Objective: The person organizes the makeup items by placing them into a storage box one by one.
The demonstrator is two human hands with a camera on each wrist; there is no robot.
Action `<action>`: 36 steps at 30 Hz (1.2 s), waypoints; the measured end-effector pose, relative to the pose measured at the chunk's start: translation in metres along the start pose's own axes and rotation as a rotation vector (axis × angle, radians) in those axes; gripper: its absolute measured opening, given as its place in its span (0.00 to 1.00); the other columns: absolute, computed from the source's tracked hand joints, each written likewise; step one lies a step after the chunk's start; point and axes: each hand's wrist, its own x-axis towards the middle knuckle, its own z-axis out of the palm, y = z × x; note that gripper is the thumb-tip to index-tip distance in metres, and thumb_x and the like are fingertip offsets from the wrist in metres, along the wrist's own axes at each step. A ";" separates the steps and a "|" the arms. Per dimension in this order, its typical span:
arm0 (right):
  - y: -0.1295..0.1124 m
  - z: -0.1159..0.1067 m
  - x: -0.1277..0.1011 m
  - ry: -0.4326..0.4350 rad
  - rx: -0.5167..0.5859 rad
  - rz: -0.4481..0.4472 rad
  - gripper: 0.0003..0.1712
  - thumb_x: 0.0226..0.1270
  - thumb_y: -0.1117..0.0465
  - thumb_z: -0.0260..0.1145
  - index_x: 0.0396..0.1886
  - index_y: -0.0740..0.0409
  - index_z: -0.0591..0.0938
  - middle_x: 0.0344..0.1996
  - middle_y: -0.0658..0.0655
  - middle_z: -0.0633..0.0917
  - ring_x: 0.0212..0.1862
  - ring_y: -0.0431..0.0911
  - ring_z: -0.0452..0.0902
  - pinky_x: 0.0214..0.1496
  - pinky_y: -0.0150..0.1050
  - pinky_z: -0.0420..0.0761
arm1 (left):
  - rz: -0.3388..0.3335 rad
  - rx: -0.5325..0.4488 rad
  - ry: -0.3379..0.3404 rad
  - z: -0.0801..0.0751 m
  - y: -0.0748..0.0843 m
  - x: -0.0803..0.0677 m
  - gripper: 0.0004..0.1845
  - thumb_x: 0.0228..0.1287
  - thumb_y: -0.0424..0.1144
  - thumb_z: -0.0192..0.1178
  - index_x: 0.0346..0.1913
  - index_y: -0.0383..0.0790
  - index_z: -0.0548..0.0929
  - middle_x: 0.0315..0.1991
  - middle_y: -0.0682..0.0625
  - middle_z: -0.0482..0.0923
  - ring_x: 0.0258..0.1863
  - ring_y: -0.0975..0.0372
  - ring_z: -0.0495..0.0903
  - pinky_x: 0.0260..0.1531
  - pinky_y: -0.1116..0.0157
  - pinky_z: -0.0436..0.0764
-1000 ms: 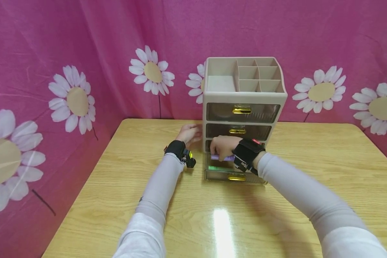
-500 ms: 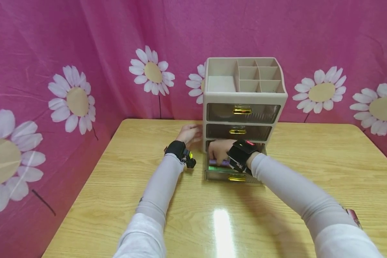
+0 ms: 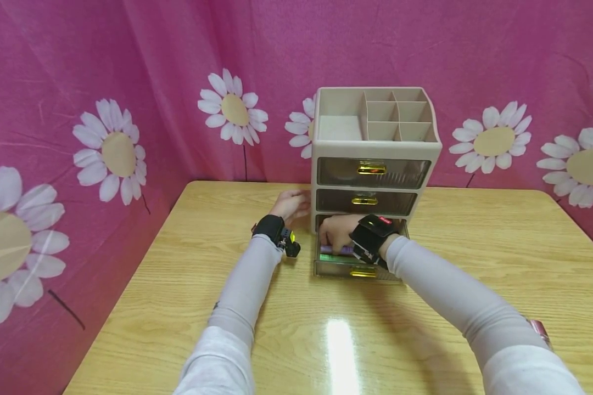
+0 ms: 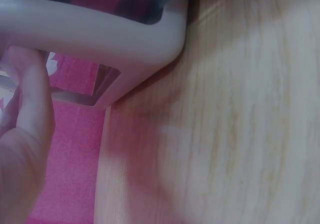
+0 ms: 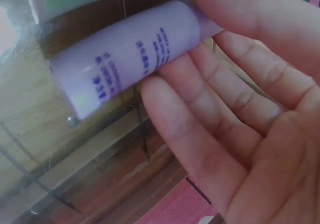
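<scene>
The right hand point(image 3: 337, 233) gripped the purple tube point(image 3: 337, 249), lying crosswise in the open drawer point(image 3: 358, 270); the relaxed left hand point(image 3: 290, 204) touched the organizer point(image 3: 375, 148).

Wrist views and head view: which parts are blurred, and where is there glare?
Head view: sharp overall, with a white glare streak on the glossy wooden table. Left wrist view: soft throughout, the left hand and the beige plastic drawer organizer blurred. Right wrist view: the right hand soft, the lilac plastic tube print hazy.

Wooden counter point(image 3: 227, 307) with a glossy, light-grained top. A beige drawer organizer point(image 3: 375, 148) stands directly on it near the far edge, its lowest drawer point(image 3: 358, 269) pulled open.
</scene>
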 end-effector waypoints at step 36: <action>-0.040 0.010 -0.181 0.656 -0.284 0.068 0.31 0.50 0.66 0.72 0.55 0.68 0.73 0.47 0.64 0.76 0.46 0.54 0.75 0.46 0.48 0.79 | -0.032 0.101 0.087 0.062 0.092 -0.137 0.19 0.65 0.32 0.53 0.59 0.35 0.73 0.49 0.40 0.76 0.44 0.55 0.77 0.48 0.60 0.78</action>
